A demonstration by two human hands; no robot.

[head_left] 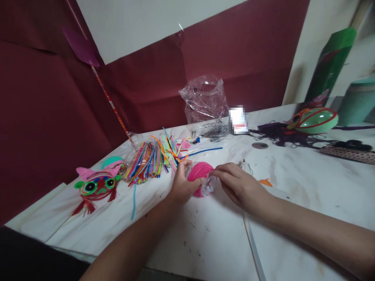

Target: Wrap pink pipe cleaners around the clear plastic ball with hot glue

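Observation:
A round, bright pink ribbed object (199,173), partly covered in clear plastic (208,184), is held just above or on the marble-patterned table. My left hand (183,183) wraps round its left side, with the thumb across the front. At the right side of the ball, my right hand (237,183) pinches the crinkled plastic between thumb and fingers. Just left of my left hand lie colourful pipe cleaners (146,160) in a plastic bag. The underside of the pink object is hidden.
A pink-eared craft animal face (98,185) sits on the left. Behind stands a crumpled clear bag (205,101). A green ball with red lines (318,119) and a dotted case (348,154) are on the right. A thin strip (253,249) lies near the front edge.

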